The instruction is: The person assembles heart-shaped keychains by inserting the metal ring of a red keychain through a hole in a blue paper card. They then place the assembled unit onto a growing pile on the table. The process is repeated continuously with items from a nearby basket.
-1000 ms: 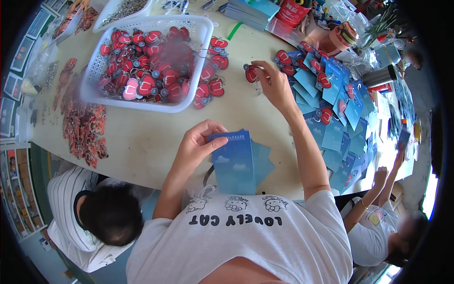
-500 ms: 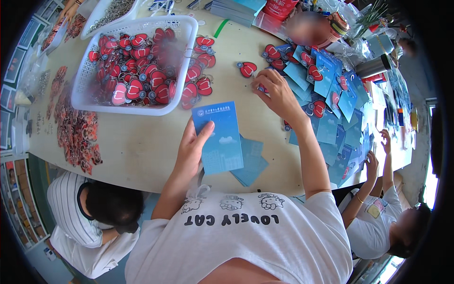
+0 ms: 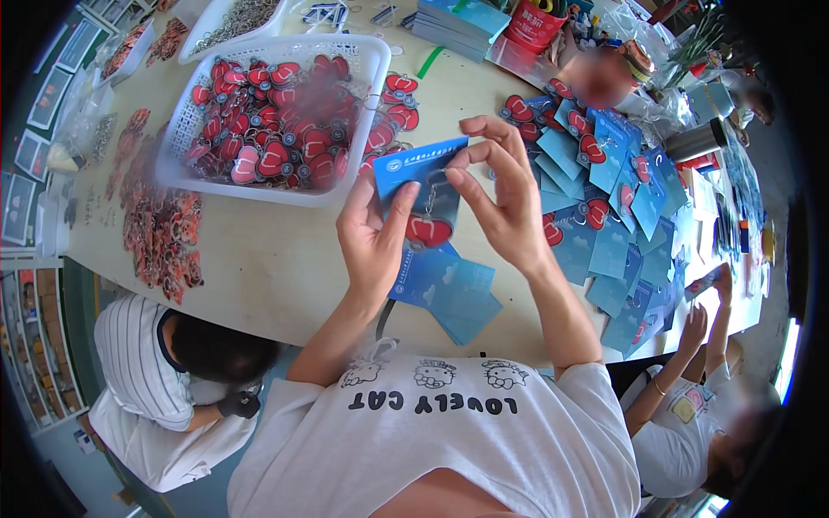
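My left hand (image 3: pixel 367 229) grips a blue card (image 3: pixel 414 162) by its left side, thumb across the front. The card is tilted over the table. Between finger and thumb, my right hand (image 3: pixel 511 211) pinches the upper end of a keychain at the card's right edge. From there the keychain's metal chain runs down, and its red heart-shaped pendant (image 3: pixel 429 230) hangs in front of the card's lower part. Several more blue cards (image 3: pixel 453 289) lie loosely stacked on the table just below my hands.
A white basket (image 3: pixel 177 164) of red keychains stands left, with orange-red pieces (image 3: pixel 160 237) beside it. Blue cards and keychains (image 3: pixel 609 198) heap up on the right. Stacked cards (image 3: pixel 458 26) and a red tub (image 3: pixel 535 24) stand behind. People sit at both sides.
My right hand has come left from the table to the card, bringing the red keychain. My left hand has raised and tilted the card. The whole view has shifted slightly.
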`<state>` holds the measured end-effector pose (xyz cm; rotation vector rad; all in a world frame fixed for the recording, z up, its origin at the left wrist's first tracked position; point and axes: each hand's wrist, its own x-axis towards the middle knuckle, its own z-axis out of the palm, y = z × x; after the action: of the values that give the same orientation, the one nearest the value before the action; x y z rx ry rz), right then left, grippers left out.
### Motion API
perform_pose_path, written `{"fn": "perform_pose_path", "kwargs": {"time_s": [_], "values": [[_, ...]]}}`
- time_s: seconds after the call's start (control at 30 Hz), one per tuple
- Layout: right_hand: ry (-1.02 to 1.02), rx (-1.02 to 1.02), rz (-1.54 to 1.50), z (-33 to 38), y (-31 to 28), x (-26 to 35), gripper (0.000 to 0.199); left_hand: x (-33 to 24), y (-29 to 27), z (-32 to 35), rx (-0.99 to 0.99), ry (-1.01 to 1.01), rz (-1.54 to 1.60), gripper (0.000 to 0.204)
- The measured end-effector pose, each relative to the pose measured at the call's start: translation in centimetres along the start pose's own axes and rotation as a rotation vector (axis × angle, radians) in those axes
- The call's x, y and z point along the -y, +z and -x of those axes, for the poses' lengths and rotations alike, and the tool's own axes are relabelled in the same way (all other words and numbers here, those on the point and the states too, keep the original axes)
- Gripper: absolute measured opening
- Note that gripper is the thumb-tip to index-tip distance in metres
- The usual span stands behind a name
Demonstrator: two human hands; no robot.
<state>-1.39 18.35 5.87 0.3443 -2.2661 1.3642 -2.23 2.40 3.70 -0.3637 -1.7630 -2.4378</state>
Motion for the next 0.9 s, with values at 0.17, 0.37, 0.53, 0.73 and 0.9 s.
{"fn": "perform_pose_path", "kwargs": {"time_s": [0.17,0.37,0.53,0.73,0.9], "values": [[0.239,-0.100,-0.380,0.8,1.7,0.8,0.010,0.0,0.1,0.5,0.049,-0.076,0.156,0.022],[0.136,-0.264,-0.506,1.1,2.0,2.2,0.025,-0.5,1.2,0.7,0.023,-0.081,0.246,0.021],[0.124,-0.274,-0.509,0.9,1.7,2.6,0.031,-1.5,1.8,1.2,0.019,-0.058,0.223,0.021],[0.165,-0.248,-0.634,0.9,1.7,3.9,0.031,-1.6,1.6,1.4,-0.004,-0.020,0.203,0.021],[0.146,-0.123,-0.712,0.9,1.1,4.0,0.034,-2.3,1.3,1.6,0.030,-0.039,0.206,0.023]]}}
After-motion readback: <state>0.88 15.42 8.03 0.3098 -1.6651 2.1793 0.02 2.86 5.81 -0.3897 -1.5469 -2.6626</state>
